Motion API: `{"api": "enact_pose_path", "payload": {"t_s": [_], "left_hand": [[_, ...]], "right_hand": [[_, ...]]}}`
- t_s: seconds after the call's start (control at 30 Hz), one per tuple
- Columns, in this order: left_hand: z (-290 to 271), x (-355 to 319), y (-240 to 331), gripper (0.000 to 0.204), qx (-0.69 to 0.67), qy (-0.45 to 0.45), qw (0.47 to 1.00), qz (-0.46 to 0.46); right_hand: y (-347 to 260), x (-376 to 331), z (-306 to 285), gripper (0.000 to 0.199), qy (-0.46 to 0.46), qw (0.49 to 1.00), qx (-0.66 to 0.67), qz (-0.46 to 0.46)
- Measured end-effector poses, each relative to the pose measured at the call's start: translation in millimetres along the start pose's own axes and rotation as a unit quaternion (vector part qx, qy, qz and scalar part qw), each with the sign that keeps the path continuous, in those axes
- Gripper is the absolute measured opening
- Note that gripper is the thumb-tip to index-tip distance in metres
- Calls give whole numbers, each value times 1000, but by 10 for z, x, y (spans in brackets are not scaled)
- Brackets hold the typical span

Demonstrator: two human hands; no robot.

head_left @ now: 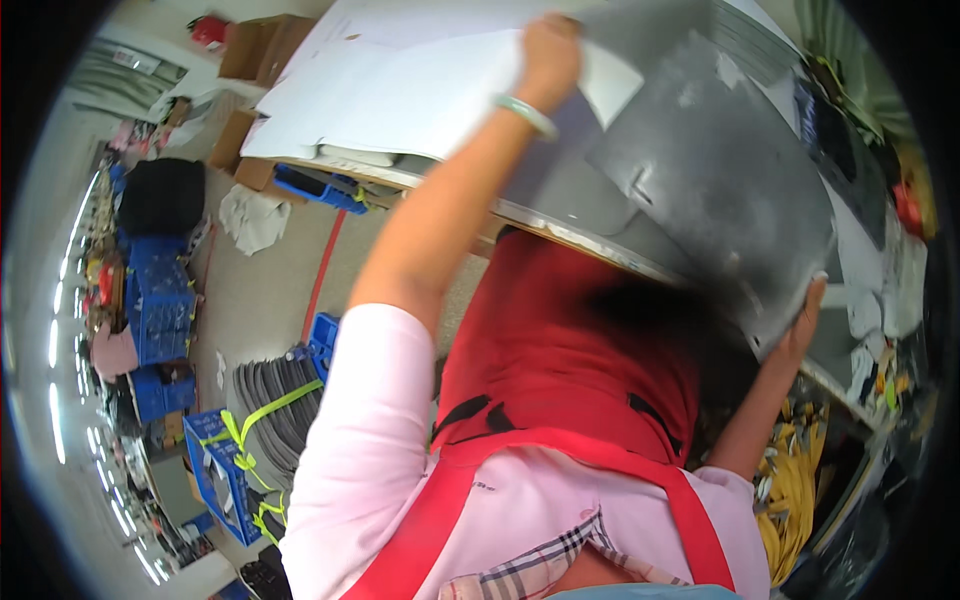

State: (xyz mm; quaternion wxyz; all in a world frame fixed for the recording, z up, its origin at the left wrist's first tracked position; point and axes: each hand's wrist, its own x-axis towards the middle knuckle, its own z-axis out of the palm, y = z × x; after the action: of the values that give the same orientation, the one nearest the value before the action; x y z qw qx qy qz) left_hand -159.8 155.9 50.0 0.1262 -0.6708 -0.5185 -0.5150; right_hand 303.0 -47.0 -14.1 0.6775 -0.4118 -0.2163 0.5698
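Observation:
My left hand (550,62) reaches far over the worktable with its fingers curled, beside a white sheet (430,90). What it holds, if anything, is hidden. A pale bangle circles that wrist. With my right hand (803,322) I grip the near right edge of a large, dark grey, scuffed sheet (720,180). This sheet is tilted and its near corner hangs past the table's front edge. A small white corner (612,85) shows between my left hand and the grey sheet.
The table's front edge (400,177) runs across before me. Yellow cloth pieces (795,465) lie low at the right. On the left floor stand a stack of grey sheets (275,410) tied with yellow-green strap, a blue crate (215,470) and more blue crates (160,300).

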Motion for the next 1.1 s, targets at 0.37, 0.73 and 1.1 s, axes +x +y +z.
{"api": "enact_pose_path", "payload": {"t_s": [0.37,0.73,1.1], "left_hand": [[-3025,-765,-2700,19,-81,94,844,-521],[-3380,-1509,-3264,45,204,67,853,-476],[-1867,-966,702,14,-172,-302,933,-94]], "right_hand": [[34,-26,375,43,-7,993,-120,-12],[-9,101,443,50,49,957,-285,-30],[91,679,870,24,-80,838,-530,-97]]}}
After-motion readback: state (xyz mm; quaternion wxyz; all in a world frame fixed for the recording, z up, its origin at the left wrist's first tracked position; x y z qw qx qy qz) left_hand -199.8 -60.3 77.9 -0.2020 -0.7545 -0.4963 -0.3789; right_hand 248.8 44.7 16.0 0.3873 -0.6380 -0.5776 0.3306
